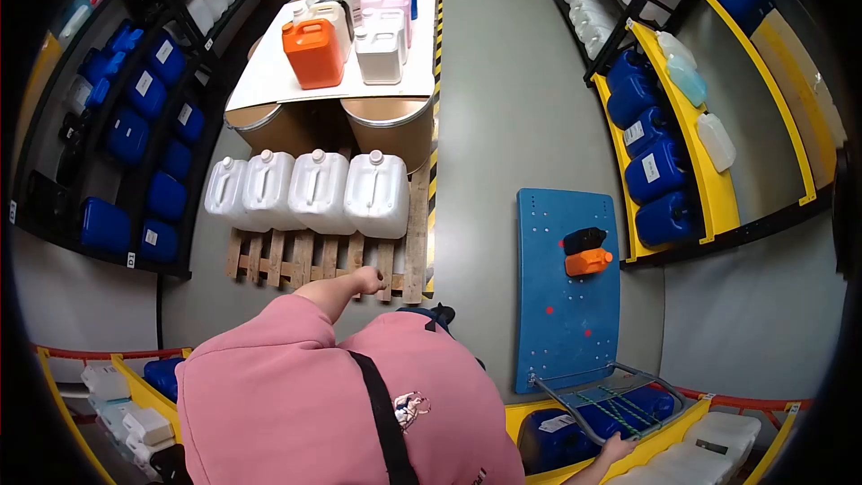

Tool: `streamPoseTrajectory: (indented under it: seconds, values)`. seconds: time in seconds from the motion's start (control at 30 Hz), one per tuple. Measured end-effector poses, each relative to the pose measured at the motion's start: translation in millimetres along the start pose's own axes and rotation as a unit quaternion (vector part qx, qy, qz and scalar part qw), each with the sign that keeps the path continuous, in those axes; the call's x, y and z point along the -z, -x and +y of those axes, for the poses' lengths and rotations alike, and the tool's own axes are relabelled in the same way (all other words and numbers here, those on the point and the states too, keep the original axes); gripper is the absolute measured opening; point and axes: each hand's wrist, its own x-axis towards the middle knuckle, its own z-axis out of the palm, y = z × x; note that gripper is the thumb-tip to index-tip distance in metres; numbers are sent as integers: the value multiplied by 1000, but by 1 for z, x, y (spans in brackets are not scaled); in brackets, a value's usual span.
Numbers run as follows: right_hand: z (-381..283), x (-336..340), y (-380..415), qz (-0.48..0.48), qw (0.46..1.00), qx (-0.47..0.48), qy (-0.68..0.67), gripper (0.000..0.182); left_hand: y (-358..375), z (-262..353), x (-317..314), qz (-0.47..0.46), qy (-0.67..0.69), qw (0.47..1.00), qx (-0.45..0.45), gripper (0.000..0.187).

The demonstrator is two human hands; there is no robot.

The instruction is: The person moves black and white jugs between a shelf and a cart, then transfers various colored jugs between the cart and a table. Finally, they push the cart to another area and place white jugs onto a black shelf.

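Observation:
My left hand (pixel 368 280) reaches forward in a pink sleeve, fingers curled into a fist with nothing in it. It hovers over the near edge of a wooden pallet (pixel 296 259) that carries a row of several white jerrycans (pixel 310 191). My right hand (pixel 616 449) is low at the bottom right, at the grey handle (pixel 575 395) of a blue platform cart (pixel 566 287). Its fingers are mostly hidden, so I cannot tell its grip. A small black jerrycan (pixel 584 239) and a small orange one (pixel 588 261) lie on the cart's deck.
Behind the pallet, two cardboard drums (pixel 388 130) bear a white board (pixel 269 81) with an orange jerrycan (pixel 312 53) and white, pink and blue ones. Racks with blue jerrycans line the left (pixel 135 135) and right (pixel 655 171). Yellow shelves (pixel 673 445) stand close below. Grey floor (pixel 512 108) runs between.

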Motion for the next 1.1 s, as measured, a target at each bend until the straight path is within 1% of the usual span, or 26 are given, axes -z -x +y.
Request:
streamPoseTrajectory:
  seconds: [0.03,0.1,0.17,0.3,0.33,0.37,0.4,0.43,0.5,0.53,0.57,0.63,0.7,0.73,0.77,0.8,0.83,0.87,0.9,0.93,0.97,1.07,1.1]
  values:
    - [5,-1,-12,7,1000,4,20,77,7,25,21,-10,36,999,30,50]
    - [24,-7,-37,39,998,-4,49,80,10,54,37,84,60,995,1,49]
    - [32,-7,-58,26,998,-57,33,81,8,80,44,98,105,990,-9,48]
    - [49,-13,-107,12,994,-98,38,83,17,141,39,83,160,982,50,48]
    - [52,-21,-122,-10,991,-129,23,83,6,138,22,128,152,980,13,47]
    - [55,-28,-139,-33,987,-158,6,84,-1,136,2,125,187,974,28,46]
    - [52,-28,-147,-62,981,-181,-27,87,4,149,-9,122,220,967,44,45]
    - [57,-35,-158,-65,981,-179,-28,87,10,161,-21,98,212,971,59,44]
    - [67,-53,-184,-106,964,-203,-132,90,32,195,-37,39,127,989,69,44]
    - [70,-59,-199,-110,964,-199,-135,90,32,196,-50,16,121,991,47,52]
    - [74,-64,-213,-97,969,-187,-132,89,33,204,-57,22,122,991,50,52]
    - [84,-74,-233,-88,973,-170,-129,88,41,220,-67,11,35,999,-11,56]
    - [91,-91,-262,-112,972,-86,-187,80,45,240,-68,14,47,999,-4,57]
    - [98,-112,-284,-128,967,-34,-215,77,53,251,-67,27,68,997,2,56]
    - [145,-184,-336,-181,930,-102,-304,67,63,266,-63,41,58,997,2,55]
    - [68,-158,-323,-205,927,-71,-306,67,67,270,-63,44,77,996,3,55]
    - [10,-172,-326,-229,920,-40,-315,67,62,266,-67,44,58,997,4,56]
    - [-50,-190,-317,-257,910,-10,-326,67,58,259,-72,59,43,997,-16,57]
    - [-100,-203,-303,-281,899,14,-336,66,71,271,-64,51,45,998,-6,56]
    - [-135,-208,-293,-296,891,31,-342,66,75,271,-66,59,30,998,2,55]
    - [-154,-205,-288,-303,887,41,-345,66,76,268,-70,69,44,997,9,57]
    - [-167,-201,-295,-297,884,47,-357,65,76,252,-87,62,38,997,18,55]
    - [-173,-201,-293,-298,882,47,-362,64,78,247,-91,57,58,996,27,55]
